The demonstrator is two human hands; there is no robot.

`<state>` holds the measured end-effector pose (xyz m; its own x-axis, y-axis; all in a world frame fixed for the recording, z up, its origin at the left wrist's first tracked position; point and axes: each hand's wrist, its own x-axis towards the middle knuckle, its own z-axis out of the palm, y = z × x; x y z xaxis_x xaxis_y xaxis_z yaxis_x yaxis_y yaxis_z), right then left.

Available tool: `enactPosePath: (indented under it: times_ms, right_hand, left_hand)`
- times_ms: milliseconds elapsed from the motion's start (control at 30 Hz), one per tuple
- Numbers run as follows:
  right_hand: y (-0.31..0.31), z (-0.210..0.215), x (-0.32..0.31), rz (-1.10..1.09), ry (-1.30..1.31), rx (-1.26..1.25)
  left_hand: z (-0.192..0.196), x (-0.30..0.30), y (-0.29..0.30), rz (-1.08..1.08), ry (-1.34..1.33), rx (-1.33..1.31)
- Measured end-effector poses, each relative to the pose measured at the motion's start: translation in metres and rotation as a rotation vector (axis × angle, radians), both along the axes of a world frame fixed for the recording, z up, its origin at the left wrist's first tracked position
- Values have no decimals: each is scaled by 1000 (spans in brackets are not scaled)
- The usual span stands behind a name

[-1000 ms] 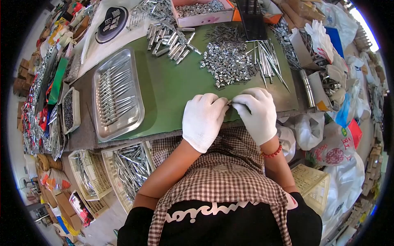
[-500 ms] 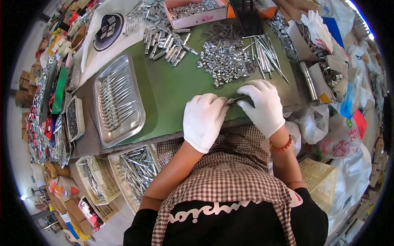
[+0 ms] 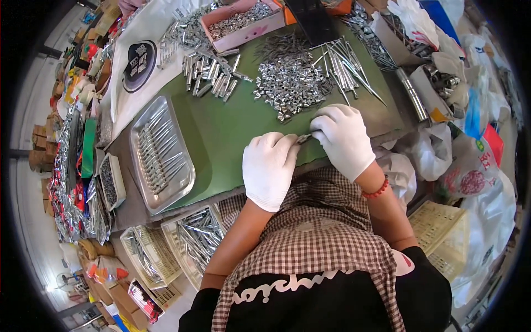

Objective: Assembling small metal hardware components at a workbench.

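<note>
Worked indoors at a green mat [image 3: 221,122] amid bags [image 3: 434,155] and crates [image 3: 442,227]. Pinched a slim grey metal part [image 3: 303,138], mostly finger-hidden, in left hand [image 3: 269,170] and right hand [image 3: 344,141] above the mat's near edge. Had bare green between tray [image 3: 180,178] at the mat's left and far-side pile [image 3: 293,83].

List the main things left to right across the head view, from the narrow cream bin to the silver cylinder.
Narrow cream bin, metal tray, gloved left hand, small metal piece, gloved right hand, silver cylinder.
</note>
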<state>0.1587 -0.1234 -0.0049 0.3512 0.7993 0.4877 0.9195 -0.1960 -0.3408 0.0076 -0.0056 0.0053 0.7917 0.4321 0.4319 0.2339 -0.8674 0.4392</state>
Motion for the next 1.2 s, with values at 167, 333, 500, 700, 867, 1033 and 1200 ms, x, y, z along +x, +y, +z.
enactPosePath:
  times_ms: [167,333,500,700,867,1033,1200]
  right_hand:
    - [2,0,0,-2,-43,13]
    - [2,2,0,9,-64,17]
    - [1,2,-12,-32,-22,169]
    - [-14,17,-13,65,-71,128]
    - [-54,25,25,-396,-87,177]
    - [-64,19,38,-438,-43,166]
    - [-47,1,39,-372,-10,135]
  left_hand:
    - [-1,0,0,-8,-9,17]
    - [0,1,-1,-1,-2,24]
    - [1,-1,1,1,-4,18]
    - [0,0,1,-3,-9,-5]
    - [2,1,-2,1,-32,-20]
    - [10,5,-5,-38,12,2]
    - [5,2,-4,-60,-25,79]
